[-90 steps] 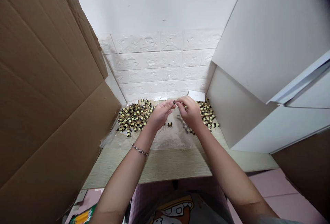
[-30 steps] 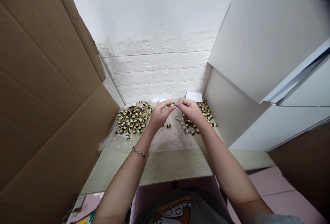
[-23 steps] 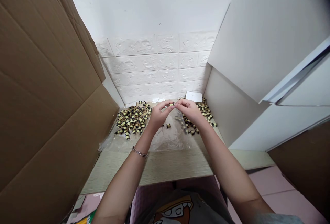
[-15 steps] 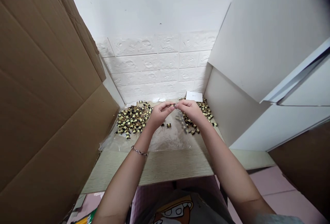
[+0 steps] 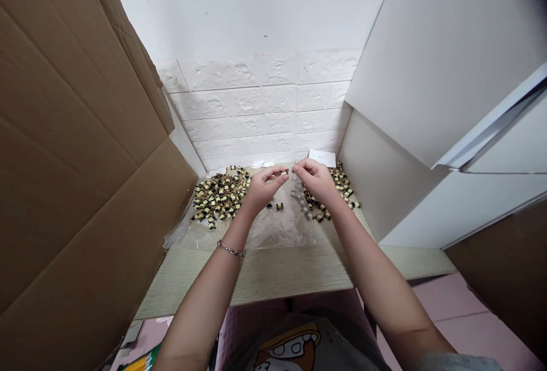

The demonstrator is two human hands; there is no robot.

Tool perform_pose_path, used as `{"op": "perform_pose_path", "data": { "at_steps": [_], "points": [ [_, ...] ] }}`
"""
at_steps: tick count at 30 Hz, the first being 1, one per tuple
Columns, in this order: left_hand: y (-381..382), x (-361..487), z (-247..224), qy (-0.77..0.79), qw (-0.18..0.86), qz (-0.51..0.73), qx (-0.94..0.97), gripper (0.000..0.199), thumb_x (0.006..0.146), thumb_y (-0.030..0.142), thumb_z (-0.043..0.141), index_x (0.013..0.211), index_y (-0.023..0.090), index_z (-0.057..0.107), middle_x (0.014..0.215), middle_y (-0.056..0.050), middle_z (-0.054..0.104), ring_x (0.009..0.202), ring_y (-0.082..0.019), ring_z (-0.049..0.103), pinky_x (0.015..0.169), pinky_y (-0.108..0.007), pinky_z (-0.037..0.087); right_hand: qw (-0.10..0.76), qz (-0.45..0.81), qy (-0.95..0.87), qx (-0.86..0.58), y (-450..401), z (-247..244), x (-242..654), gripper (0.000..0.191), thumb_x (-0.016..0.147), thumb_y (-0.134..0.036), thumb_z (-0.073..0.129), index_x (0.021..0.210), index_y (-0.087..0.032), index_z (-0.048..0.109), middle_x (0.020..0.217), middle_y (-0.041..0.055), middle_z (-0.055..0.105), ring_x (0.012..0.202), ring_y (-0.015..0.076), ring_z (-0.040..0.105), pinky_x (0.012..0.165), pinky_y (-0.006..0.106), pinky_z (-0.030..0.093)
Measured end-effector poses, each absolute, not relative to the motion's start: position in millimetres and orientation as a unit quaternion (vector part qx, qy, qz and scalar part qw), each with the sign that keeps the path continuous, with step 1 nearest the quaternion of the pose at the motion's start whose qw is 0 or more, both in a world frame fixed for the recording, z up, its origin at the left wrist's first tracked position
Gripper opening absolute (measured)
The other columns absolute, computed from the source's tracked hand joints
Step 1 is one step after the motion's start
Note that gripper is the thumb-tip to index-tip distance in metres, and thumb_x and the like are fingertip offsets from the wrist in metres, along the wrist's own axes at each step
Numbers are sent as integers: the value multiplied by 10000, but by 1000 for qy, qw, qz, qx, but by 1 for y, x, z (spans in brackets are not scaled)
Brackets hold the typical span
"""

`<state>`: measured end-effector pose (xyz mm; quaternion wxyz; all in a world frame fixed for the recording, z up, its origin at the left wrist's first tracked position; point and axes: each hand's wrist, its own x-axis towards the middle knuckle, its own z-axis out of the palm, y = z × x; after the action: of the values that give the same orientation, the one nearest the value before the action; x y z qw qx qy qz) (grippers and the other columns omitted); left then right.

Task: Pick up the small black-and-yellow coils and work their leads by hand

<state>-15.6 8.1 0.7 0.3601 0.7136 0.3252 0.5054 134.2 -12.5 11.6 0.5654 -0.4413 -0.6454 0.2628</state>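
My left hand pinches a small yellow-and-black coil part between thumb and fingertips. Just to its right, my right hand has thumb and forefinger pressed together; whatever lies between them is too small to make out. A narrow gap separates the fingertips of both hands. Below them, a loose coil part lies on clear plastic sheeting. A large pile of the same parts is left of my left hand, and another pile is partly hidden behind my right hand.
A white card rests at the back of the right pile. Tall cardboard stands on the left, white panels on the right, and a white brick-patterned wall behind. The wooden table's front edge is near my body.
My right hand has moved slightly up and away from my left hand, opening a small gap between their fingertips. The coil part stays in my left hand.
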Motion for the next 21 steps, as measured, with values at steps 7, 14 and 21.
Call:
{"op": "perform_pose_path", "data": {
  "at_steps": [7,14,21],
  "points": [
    [6,-13,1,318,271,540,731,263,698,340,573,884,157,612,916,-60,627,827,-135,559,732,-254,432,578,299,-641,-406,-13,9,124,285,748,-417,436,599,-174,455,545,-40,389,535,83,350,528,226,288],
    [3,-12,2,308,175,542,762,218,707,317,571,872,181,612,870,-42,635,772,-117,545,711,-254,437,592,302,-641,-384,-14,6,119,358,795,-418,377,526,-183,357,524,-44,319,525,82,307,528,228,265],
    [1,-10,3,312,151,543,765,214,719,313,559,873,171,602,860,-47,630,805,-127,546,715,-263,436,594,285,-646,-385,-17,6,120,359,792,-416,382,523,-186,327,527,-46,291,513,81,280,524,232,254]
  ]
}}
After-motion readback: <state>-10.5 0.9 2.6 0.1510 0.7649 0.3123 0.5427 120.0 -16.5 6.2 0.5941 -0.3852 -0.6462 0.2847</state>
